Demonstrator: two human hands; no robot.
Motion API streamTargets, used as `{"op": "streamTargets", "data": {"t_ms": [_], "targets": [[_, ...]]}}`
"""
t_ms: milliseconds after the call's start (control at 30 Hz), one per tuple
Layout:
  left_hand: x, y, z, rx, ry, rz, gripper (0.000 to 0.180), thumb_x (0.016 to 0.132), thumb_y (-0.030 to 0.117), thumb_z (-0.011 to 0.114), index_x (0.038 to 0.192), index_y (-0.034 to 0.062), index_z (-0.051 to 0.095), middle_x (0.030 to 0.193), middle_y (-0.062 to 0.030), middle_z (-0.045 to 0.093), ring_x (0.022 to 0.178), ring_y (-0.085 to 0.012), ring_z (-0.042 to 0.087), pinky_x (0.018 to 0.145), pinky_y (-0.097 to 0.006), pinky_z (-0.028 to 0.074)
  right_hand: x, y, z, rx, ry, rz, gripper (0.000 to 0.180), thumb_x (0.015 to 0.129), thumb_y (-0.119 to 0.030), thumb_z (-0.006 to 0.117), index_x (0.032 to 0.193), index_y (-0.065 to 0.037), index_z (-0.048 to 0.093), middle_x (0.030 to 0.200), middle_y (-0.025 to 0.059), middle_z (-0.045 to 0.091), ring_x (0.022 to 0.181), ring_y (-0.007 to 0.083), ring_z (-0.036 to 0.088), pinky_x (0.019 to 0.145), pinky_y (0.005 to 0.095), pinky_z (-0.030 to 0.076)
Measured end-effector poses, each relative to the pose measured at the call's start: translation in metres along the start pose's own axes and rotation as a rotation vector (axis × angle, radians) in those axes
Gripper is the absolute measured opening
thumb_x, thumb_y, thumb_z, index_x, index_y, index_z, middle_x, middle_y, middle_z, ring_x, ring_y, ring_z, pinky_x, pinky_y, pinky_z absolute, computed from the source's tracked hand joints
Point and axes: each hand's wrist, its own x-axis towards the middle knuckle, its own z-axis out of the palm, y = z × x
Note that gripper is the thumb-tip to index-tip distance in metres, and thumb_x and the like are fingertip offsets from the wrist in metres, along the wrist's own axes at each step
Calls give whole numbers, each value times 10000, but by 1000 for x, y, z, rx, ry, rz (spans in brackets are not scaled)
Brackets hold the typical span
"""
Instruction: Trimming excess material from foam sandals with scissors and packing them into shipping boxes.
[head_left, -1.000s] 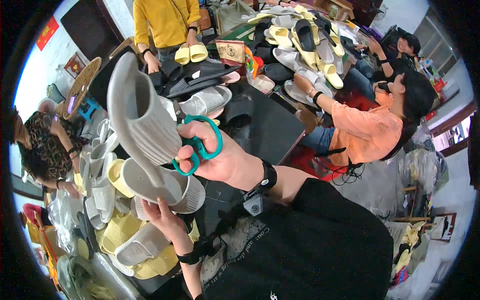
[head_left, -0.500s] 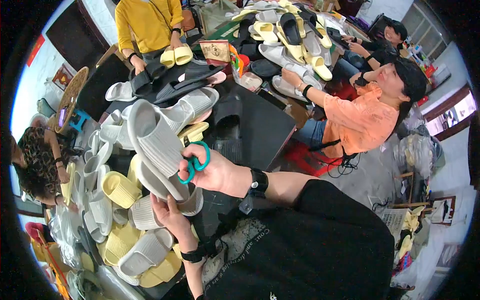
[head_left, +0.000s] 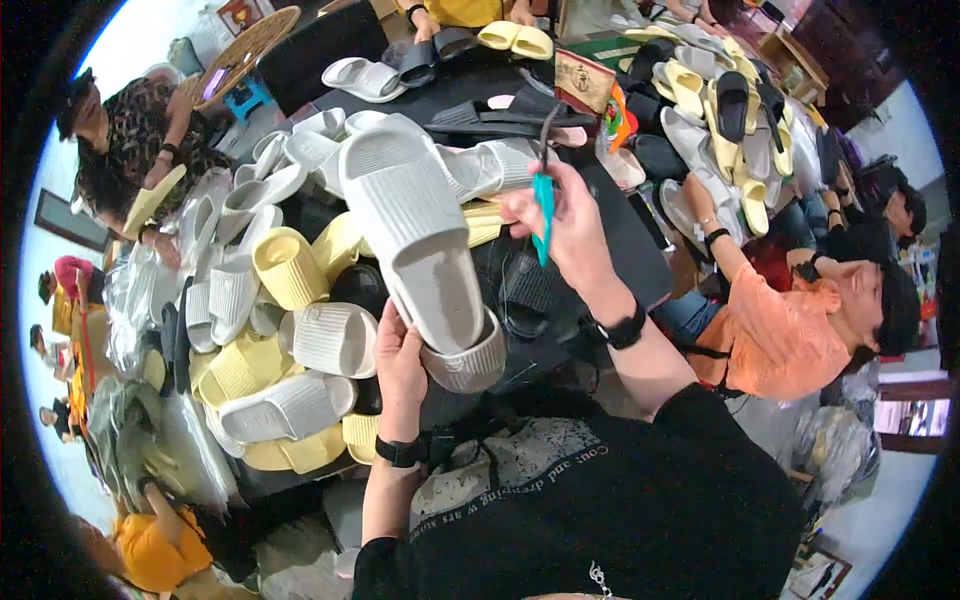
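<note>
My left hand point(head_left: 400, 362) grips a light grey ribbed slide sandal point(head_left: 438, 290) by the edge near its heel, the strap end pointing away from me. Beneath that heel shows the strap of a second grey slide point(head_left: 468, 365); whether my hand holds it too is hidden. To the right, my right hand point(head_left: 572, 225) is closed on scissors point(head_left: 543, 210) with teal handles, their dark blades pointing up and away. The scissors are apart from the slide. Left of my left hand lie a grey slide point(head_left: 335, 340) and a yellow slide point(head_left: 290, 268).
Grey and yellow slides crowd the black table point(head_left: 625, 245). Clear plastic bags point(head_left: 135, 290) hang at its left. A small brown box point(head_left: 585, 82) stands beyond my right hand. Across the table, a person in orange point(head_left: 790, 330) and one in patterned clothing point(head_left: 140, 135) handle slides.
My view has turned, so the scene sits differently. My right hand has moved away from the slide with the scissors, now turned upright. The slide's inner sole now faces me more.
</note>
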Motion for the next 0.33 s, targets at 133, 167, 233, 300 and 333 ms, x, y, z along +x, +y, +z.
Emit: {"op": "streamTargets", "data": {"t_ms": [133, 167, 233, 300, 333], "targets": [[-5, 3, 16, 144, -108, -81, 496, 855, -56, 466, 1331, -36, 328, 1279, -105, 469, 1160, -165, 456, 981, -286, 346, 40, 16, -4, -211, 15, -72, 534, 756, -280, 728, 1121, -14, 442, 895, 73, 578, 804, 105, 557, 646, 236, 490], [-7, 1, 18, 161, -114, -98, 499, 855, -54, 470, 1332, -34, 327, 1281, -104, 468, 1163, -165, 455, 980, -287, 348, 46, 18, -5, -202, 16, -72, 528, 757, -266, 728, 1114, 3, 448, 882, 84, 593, 804, 126, 581, 684, 254, 488], [-8, 4, 22, 193, -167, -169, 513, 857, -41, 486, 1342, -25, 319, 1289, -100, 463, 1171, -165, 452, 981, -291, 350, 58, 25, -12, -147, 3, -69, 579, 741, -303, 739, 1125, 21, 451, 917, 110, 603, 841, 143, 596, 768, 265, 472], [-8, -1, 21, 216, -164, -169, 511, 861, -42, 479, 1345, -22, 315, 1289, -96, 463, 1176, -165, 447, 987, -295, 344, 63, 34, -19, -67, -62, -17, 594, 738, -326, 738, 1132, 13, 451, 990, 119, 582, 905, 137, 572, 801, 253, 456], [-11, -8, 20, 239, -156, -171, 510, 865, -43, 472, 1349, -18, 312, 1289, -93, 463, 1181, -164, 442, 993, -299, 338, 64, 39, -21, 13, -130, 41, 608, 736, -349, 737, 1140, 4, 452, 1062, 127, 562, 970, 131, 547, 835, 240, 439]]}}
